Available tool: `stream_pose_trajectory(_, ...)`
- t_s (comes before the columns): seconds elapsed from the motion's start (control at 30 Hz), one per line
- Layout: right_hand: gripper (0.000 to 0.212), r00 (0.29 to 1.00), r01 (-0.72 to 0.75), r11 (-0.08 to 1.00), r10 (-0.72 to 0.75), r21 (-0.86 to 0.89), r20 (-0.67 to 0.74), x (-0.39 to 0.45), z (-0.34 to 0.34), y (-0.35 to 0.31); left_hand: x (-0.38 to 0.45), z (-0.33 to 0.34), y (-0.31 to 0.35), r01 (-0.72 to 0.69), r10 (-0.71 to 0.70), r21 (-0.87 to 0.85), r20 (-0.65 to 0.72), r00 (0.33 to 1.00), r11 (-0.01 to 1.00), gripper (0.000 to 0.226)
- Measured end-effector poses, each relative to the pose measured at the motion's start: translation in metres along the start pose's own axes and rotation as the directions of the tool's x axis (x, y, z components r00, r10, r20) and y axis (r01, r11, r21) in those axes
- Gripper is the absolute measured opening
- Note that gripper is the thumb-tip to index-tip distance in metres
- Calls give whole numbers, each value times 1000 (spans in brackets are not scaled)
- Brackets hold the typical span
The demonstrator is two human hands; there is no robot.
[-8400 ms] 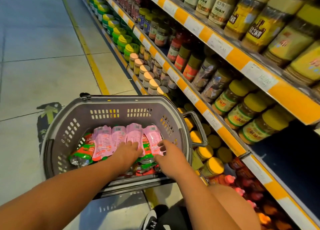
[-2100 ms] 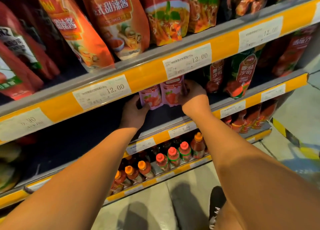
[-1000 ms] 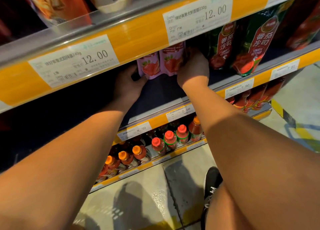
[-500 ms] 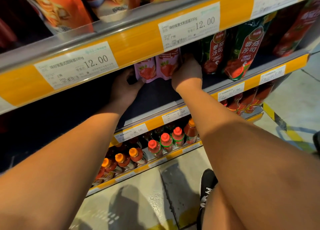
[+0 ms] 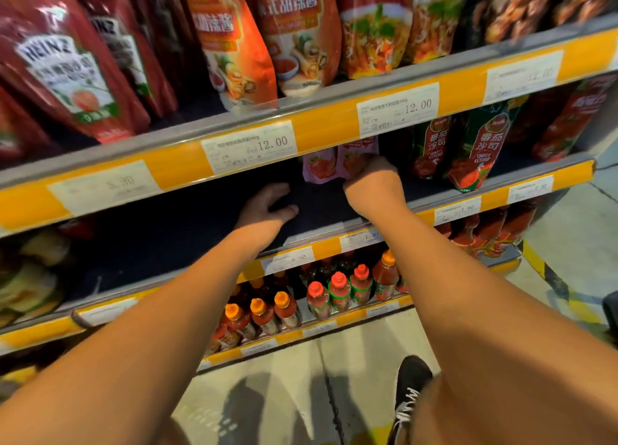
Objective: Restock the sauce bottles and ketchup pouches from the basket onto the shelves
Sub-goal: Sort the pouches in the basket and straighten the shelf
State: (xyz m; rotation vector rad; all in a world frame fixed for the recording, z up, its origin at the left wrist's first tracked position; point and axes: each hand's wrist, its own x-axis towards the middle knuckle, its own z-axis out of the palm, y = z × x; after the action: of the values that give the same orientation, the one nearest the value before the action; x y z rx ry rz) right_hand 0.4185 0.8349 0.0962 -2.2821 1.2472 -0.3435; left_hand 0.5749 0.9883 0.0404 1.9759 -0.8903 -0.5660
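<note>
Head view, pink ketchup pouches [image 5: 337,163]: two stand upright side by side on the dark middle shelf [image 5: 321,207], under the orange price rail, left of the green tomato ketchup pouches [image 5: 475,153].
Right hand [image 5: 374,183]: against the right pouch's lower edge, fingers curled forward; whether it grasps the pouch I cannot tell.
Left hand [image 5: 267,205]: released, fingers loosely spread, down on the shelf, below and left of the pouches, apart from them.
Change: half a second ago the left hand touched the left pouch; now it is off.
Below: sauce bottles [image 5: 337,290] with red and orange caps.
</note>
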Motion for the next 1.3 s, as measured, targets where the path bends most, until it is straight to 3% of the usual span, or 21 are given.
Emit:
stream_pose_trajectory(0.17,19,997,47,968,-61,247,51,-39,15,-29,-54,-39,-4,-39,41,55,-33,999,998,38)
stream_pose_trajectory(0.27,8,971,157,950,-199,271,134,-62,23,-57,-98,-71,-4,-63,73,144,-67,995,988,45)
stream_pose_trajectory(0.33,21,938,234,933,-291,275,189,-78,30,-78,-128,-92,-6,-61,75,179,-72,995,982,40)
stream_pose_trajectory(0.5,31,833,374,870,-467,321,296,-122,55,-129,-209,-146,-23,-15,52,327,-104,993,945,26)
stream_pose_trajectory(0.63,37,723,502,796,-601,339,340,-158,78,-168,-279,-200,-48,52,8,255,-229,973,966,23)
stream_pose_trajectory(0.77,37,614,577,723,-691,380,381,-196,98,-204,-355,-245,-75,150,-85,125,-418,904,981,23)
stream_pose_trajectory(1.07,30,483,629,642,-765,438,426,-282,143,-252,-510,-304,-150,295,-272,-84,-675,686,952,24)
stream_pose_trajectory(1.3,35,253,716,483,-852,504,457,-365,176,-311,-570,-316,-213,442,-364,-114,-762,536,890,28)
